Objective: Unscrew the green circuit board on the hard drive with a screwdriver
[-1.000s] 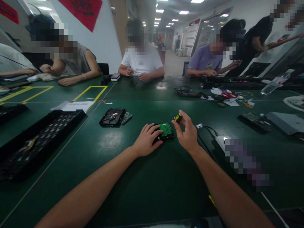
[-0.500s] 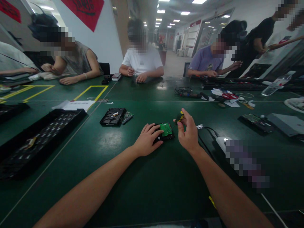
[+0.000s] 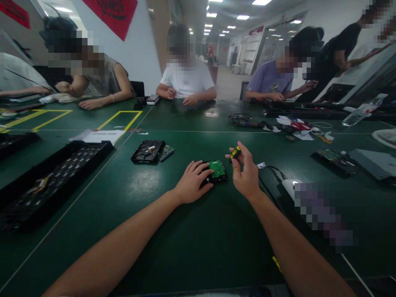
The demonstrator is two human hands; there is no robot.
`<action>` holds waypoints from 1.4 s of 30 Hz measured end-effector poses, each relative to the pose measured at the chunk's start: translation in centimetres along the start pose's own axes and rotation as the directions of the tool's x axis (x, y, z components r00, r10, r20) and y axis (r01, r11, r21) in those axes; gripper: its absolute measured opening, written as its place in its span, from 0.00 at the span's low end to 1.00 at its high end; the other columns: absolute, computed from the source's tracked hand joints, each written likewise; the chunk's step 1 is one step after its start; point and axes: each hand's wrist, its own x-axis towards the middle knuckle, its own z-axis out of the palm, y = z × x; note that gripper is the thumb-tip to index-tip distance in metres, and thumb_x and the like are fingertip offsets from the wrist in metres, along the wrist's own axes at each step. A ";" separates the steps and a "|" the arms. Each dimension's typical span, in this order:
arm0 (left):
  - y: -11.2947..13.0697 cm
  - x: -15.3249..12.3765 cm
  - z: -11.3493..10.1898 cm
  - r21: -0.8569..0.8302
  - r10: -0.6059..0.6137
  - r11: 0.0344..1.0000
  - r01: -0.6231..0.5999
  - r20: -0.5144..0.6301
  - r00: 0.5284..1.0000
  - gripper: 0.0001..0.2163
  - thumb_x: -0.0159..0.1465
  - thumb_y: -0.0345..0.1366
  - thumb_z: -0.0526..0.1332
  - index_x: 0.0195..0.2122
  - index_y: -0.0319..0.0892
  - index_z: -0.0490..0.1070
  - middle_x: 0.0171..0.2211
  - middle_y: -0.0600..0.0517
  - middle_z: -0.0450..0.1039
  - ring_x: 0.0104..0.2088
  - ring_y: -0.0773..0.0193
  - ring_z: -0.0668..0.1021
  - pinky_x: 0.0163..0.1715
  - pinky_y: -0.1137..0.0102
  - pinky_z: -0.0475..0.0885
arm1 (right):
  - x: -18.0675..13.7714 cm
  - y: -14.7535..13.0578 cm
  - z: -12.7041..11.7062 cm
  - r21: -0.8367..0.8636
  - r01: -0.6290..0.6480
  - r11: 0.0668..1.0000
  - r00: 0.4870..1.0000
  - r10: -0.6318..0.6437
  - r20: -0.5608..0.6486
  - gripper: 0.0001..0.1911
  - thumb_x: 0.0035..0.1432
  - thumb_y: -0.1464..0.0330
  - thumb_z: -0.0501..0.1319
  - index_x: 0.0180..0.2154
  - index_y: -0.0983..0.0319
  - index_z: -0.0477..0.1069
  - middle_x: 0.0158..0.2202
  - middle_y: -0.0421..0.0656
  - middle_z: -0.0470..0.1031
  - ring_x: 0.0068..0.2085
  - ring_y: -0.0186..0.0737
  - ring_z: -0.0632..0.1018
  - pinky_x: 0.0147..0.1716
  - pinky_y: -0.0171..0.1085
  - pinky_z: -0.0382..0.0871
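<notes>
A small black hard drive with a green circuit board (image 3: 217,170) on top lies on the green table (image 3: 192,247) in front of me. My left hand (image 3: 192,182) rests on its left side, fingers curled over the edge, holding it down. My right hand (image 3: 246,173) pinches a small yellow-and-black screwdriver (image 3: 235,153) by its handle, just right of and above the board. The tip points down toward the board's right edge.
A second black drive with a loose board (image 3: 150,151) lies further left. A long black tray (image 3: 46,181) sits at far left. A white device with a black cable (image 3: 287,183) lies right of my hand. Several people sit across the table; tools and papers (image 3: 293,126) lie at right.
My right hand has turned the screwdriver between its fingers and shifted slightly; the left hand and drive stayed in place.
</notes>
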 end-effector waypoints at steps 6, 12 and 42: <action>0.0 0.0 -0.1 0.017 0.005 1.000 -0.005 0.014 1.000 0.25 0.73 0.47 0.64 0.69 0.49 0.68 0.71 0.43 0.65 0.74 0.39 0.61 0.74 0.36 0.53 | 0.3 -0.4 -0.1 -0.152 0.064 0.986 0.993 -0.079 -0.091 0.30 0.69 0.62 0.67 0.68 0.52 0.64 0.55 0.49 0.77 0.45 0.48 0.81 0.46 0.53 0.83; 0.0 0.0 -0.1 0.009 0.002 1.000 -0.002 0.008 1.000 0.25 0.72 0.47 0.64 0.69 0.50 0.68 0.71 0.44 0.65 0.74 0.39 0.61 0.74 0.36 0.54 | 0.4 -0.5 -0.2 -0.146 0.085 0.986 0.995 -0.092 -0.044 0.29 0.74 0.66 0.59 0.72 0.52 0.60 0.60 0.50 0.76 0.51 0.49 0.81 0.51 0.54 0.82; 0.0 0.0 -0.1 0.007 -0.001 1.000 0.001 0.015 1.000 0.25 0.73 0.47 0.64 0.69 0.49 0.68 0.71 0.44 0.65 0.74 0.40 0.61 0.74 0.36 0.53 | 0.4 -0.9 -0.4 -0.156 0.107 0.982 0.992 -0.116 -0.052 0.27 0.73 0.67 0.60 0.70 0.50 0.62 0.58 0.50 0.75 0.53 0.51 0.80 0.50 0.54 0.82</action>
